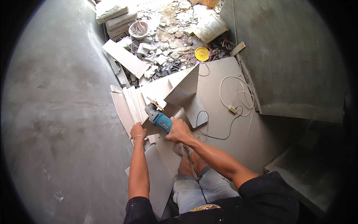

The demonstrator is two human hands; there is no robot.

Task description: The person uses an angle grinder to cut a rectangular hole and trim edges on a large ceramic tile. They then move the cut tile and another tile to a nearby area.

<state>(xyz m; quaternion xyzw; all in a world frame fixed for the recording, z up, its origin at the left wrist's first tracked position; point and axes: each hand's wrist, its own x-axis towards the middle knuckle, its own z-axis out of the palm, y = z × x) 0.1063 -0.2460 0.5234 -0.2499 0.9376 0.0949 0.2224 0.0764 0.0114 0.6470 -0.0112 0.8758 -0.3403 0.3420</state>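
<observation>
My right hand (178, 131) grips the body of a blue angle grinder (161, 121), whose cutting disc (156, 103) is held over pale tile pieces. My left hand (138, 130), lower and left of the grinder, is closed on the edge of a tile piece. Several pale tile strips (128, 106) lean together there. Larger white and grey tile pieces (194, 109) stand at angles behind and right of the grinder. A textured tile (153, 175) lies beside my legs. My bare feet (178, 148) are below the grinder, partly hidden by my right arm.
Rubble (167, 37) fills the passage ahead, with stacked bags (118, 22), a bowl (138, 31), a white bucket (209, 28) and a yellow lid (201, 54). Cables and a socket strip (232, 109) lie on the floor at right. Grey walls (56, 112) flank me; a dark ledge (287, 168) is lower right.
</observation>
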